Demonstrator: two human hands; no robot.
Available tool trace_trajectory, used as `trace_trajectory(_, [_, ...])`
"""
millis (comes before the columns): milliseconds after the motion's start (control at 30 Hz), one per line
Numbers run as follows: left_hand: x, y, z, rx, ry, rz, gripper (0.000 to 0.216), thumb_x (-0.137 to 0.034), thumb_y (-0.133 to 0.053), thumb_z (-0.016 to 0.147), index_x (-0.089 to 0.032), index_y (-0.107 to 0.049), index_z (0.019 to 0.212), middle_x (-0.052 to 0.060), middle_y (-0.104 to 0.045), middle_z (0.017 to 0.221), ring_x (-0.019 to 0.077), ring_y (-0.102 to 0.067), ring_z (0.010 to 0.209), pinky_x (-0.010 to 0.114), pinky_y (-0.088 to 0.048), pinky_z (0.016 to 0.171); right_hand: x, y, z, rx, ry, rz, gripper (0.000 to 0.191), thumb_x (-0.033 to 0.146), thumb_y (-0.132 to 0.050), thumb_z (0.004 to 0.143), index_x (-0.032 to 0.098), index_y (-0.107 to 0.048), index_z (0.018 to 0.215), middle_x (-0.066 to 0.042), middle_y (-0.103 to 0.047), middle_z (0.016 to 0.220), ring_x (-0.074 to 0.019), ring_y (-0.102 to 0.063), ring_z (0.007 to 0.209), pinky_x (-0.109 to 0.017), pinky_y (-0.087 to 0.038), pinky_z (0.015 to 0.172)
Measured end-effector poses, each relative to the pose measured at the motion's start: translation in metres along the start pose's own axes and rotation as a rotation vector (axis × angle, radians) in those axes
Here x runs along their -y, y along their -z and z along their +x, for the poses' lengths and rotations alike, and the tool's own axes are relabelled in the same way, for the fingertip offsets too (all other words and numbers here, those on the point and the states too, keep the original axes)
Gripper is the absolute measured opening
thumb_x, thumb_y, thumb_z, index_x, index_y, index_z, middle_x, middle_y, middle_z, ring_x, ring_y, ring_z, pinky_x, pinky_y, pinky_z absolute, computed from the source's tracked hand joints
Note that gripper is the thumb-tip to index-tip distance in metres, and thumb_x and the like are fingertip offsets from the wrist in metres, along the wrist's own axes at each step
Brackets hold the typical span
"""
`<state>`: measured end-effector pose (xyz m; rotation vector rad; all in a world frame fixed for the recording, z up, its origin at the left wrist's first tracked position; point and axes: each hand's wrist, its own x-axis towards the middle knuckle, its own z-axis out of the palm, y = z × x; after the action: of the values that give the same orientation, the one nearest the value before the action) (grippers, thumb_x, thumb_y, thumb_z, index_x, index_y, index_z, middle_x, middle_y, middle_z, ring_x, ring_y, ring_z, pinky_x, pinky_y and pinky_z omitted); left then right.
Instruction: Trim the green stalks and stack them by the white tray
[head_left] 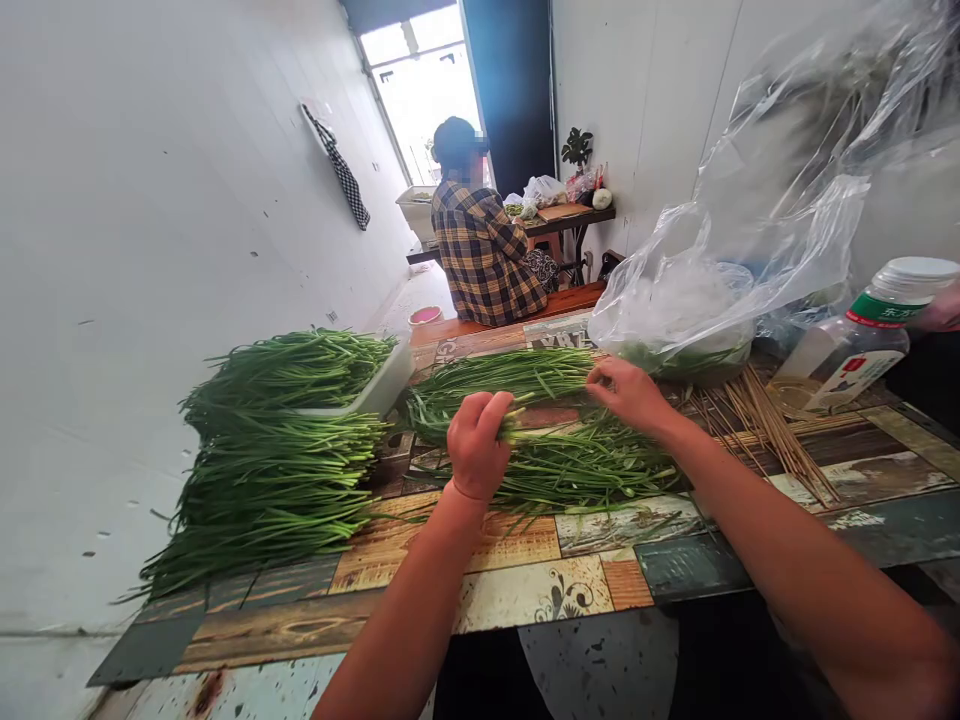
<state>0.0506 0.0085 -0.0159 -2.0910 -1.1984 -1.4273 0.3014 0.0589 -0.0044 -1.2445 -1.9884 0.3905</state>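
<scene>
My left hand (475, 444) is closed round a bundle of green chive stalks (495, 382) held just above the patterned table (525, 590). My right hand (628, 392) pinches the same bundle a little further right, fingers curled on the stalks. More loose chives (585, 468) lie on the table beneath both hands.
A large pile of chives (277, 480) lies at the left, partly on a white tray (384, 385). Bamboo skewers (772, 430), a clear plastic bag (720, 290) and a plastic bottle (862, 340) sit at the right. A person in a plaid shirt (484, 255) sits beyond.
</scene>
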Motion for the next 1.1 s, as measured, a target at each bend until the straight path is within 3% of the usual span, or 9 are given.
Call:
trace_trajectory(133, [-0.008,-0.006,-0.002,0.150,0.082,-0.111,0.029,-0.014,-0.052,0.085,-0.020,-0.062,0.112,0.005,-0.067,0.093,0.0154,-0.060,0.086,0.027,-0.047,0.083,0.028,0.010,-0.009,0.113,-0.061,0.437,0.026,0.042,-0.059,0.080,0.016,-0.064,0.081,-0.002,-0.061,0.073,-0.0130,-0.051,0.064,-0.026,-0.040,0.058])
trace_trajectory(233, [-0.019,-0.007,-0.001,0.231,0.083,-0.177,0.032,-0.017,-0.053,0.086,-0.020,-0.063,0.116,0.007,-0.066,0.097,0.0162,-0.059,0.090,0.028,-0.047,0.082,0.043,0.007,-0.015,0.170,-0.073,0.490,0.027,0.044,-0.062,0.077,0.016,-0.064,0.078,-0.001,-0.059,0.069,-0.0119,-0.049,0.061,-0.025,-0.038,0.055])
trace_trajectory(467, [-0.028,-0.010,0.003,0.345,0.142,-0.268,0.018,-0.011,-0.055,0.083,-0.020,-0.069,0.092,0.003,-0.069,0.087,0.0155,-0.060,0.081,0.027,-0.046,0.075,0.052,-0.003,-0.019,0.138,-0.089,0.484,0.028,0.044,-0.063,0.074,0.016,-0.066,0.079,-0.001,-0.062,0.068,-0.0129,-0.052,0.061,-0.026,-0.040,0.057])
trace_trajectory(700, [-0.030,-0.011,0.003,0.412,0.146,-0.259,0.016,-0.010,-0.056,0.081,-0.018,-0.067,0.088,0.002,-0.071,0.083,0.0162,-0.059,0.077,0.027,-0.045,0.072,0.053,-0.007,-0.022,0.167,0.042,0.248,0.019,0.031,-0.060,0.077,0.015,-0.070,0.076,0.000,-0.060,0.063,-0.0109,-0.050,0.058,-0.024,-0.036,0.055])
trace_trajectory(833, [-0.030,-0.012,0.002,0.443,0.116,-0.187,0.018,-0.007,-0.055,0.078,-0.018,-0.066,0.087,0.004,-0.070,0.083,0.0181,-0.059,0.078,0.029,-0.045,0.072,0.036,-0.001,-0.018,0.135,-0.034,0.090,0.015,0.026,-0.058,0.072,0.016,-0.067,0.065,0.000,-0.060,0.058,-0.0113,-0.050,0.057,-0.024,-0.034,0.054])
trace_trajectory(933, [-0.026,-0.014,0.001,0.430,0.135,-0.159,0.018,-0.008,-0.055,0.079,-0.018,-0.067,0.088,0.004,-0.070,0.083,0.0182,-0.059,0.078,0.030,-0.045,0.073,0.027,0.008,-0.014,0.154,-0.098,-0.044,0.024,0.035,-0.057,0.077,0.017,-0.069,0.065,-0.001,-0.064,0.061,-0.0134,-0.054,0.058,-0.025,-0.035,0.055])
trace_trajectory(1033, [-0.024,-0.016,0.001,0.442,0.142,-0.156,0.018,-0.007,-0.056,0.078,-0.019,-0.067,0.088,0.003,-0.071,0.084,0.0177,-0.060,0.078,0.030,-0.046,0.074,0.034,0.011,-0.017,0.108,-0.035,-0.205,0.031,0.044,-0.057,0.081,0.018,-0.073,0.084,-0.005,-0.070,0.075,-0.0169,-0.059,0.067,-0.027,-0.038,0.060])
trace_trajectory(1100, [-0.025,-0.015,0.002,0.453,0.134,-0.140,0.020,-0.005,-0.057,0.075,-0.019,-0.068,0.087,0.003,-0.072,0.085,0.0180,-0.061,0.079,0.030,-0.047,0.073,0.045,0.008,-0.021,0.071,0.085,-0.281,0.032,0.040,-0.055,0.084,0.018,-0.070,0.103,-0.007,-0.071,0.091,-0.0192,-0.062,0.077,-0.028,-0.040,0.066])
